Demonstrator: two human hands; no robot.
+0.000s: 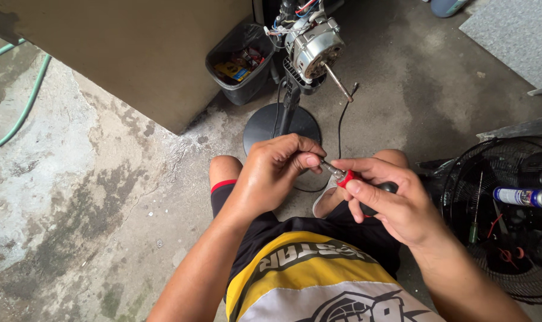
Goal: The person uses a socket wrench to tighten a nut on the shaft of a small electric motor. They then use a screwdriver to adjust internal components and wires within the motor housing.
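The right hand [396,206] is wrapping its grip around the screwdriver [359,182] handle, steadying it above the knees. The left hand [277,170] is pinching the metal tip, grip narrow, with the fan motor [312,48] standing beyond on the floor [74,179].

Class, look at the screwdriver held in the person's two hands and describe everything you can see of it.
The screwdriver is small, with a red collar, a dark handle and a thin, shiny metal shaft. It lies nearly level above the person's lap, shaft pointing to the person's left. The right hand wraps the handle, hiding most of it, with the thumb on the red collar. The left hand pinches the shaft's end, so the tip is hidden. It looks like plastic and steel. Nothing else touches it.
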